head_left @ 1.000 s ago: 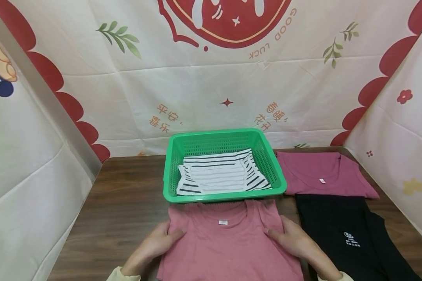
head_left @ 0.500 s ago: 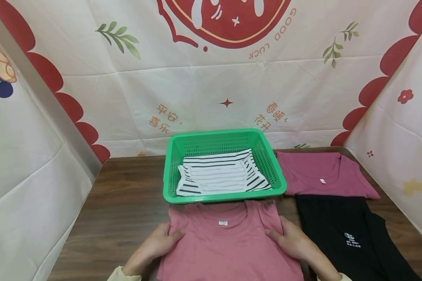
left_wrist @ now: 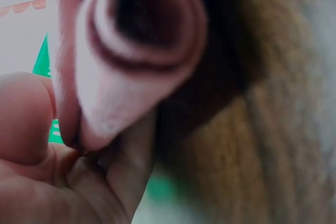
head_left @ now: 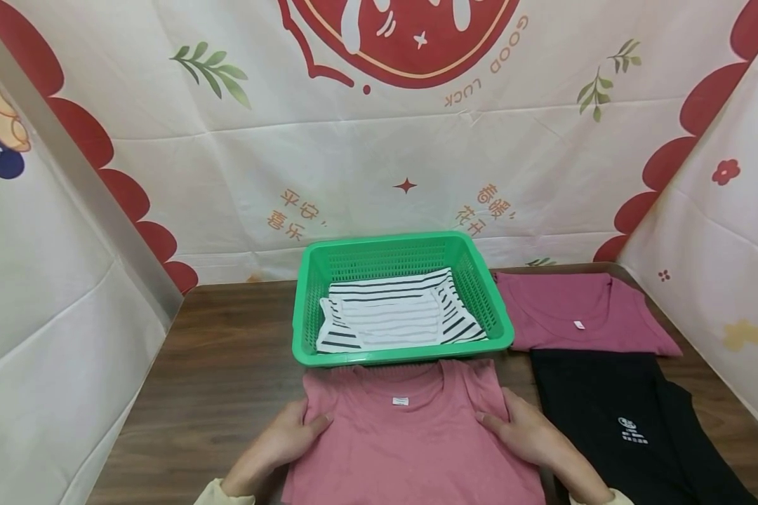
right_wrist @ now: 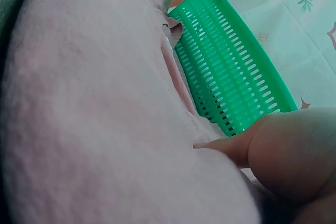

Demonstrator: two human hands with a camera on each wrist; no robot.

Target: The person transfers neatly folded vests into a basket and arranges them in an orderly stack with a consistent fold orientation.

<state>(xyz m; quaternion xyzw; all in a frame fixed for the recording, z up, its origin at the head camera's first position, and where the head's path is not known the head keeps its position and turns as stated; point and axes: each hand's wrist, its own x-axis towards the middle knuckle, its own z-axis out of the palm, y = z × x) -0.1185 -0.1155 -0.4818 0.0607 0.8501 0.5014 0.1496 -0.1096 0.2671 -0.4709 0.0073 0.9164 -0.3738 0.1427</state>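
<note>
A pink T-shirt [head_left: 404,449] with a small white neck label lies folded in at the sides, its collar close to the green basket. At its left edge my left hand [head_left: 290,431] grips the fabric, thumb on top and fingers beneath. My right hand [head_left: 530,431] holds the opposite edge the same way. The left wrist view shows the folded layers of the shirt [left_wrist: 121,93] pinched between thumb and fingers [left_wrist: 131,166]. In the right wrist view the thumb [right_wrist: 231,148] presses on the cloth, and the fingers below are hidden.
The green plastic basket [head_left: 499,315] holds a folded white shirt [head_left: 391,319] with black stripes. To its right lies a darker pink shirt [head_left: 556,301], and nearer stands out a black garment [head_left: 613,414] with a white print. Printed cloth walls enclose the wooden table [head_left: 227,365].
</note>
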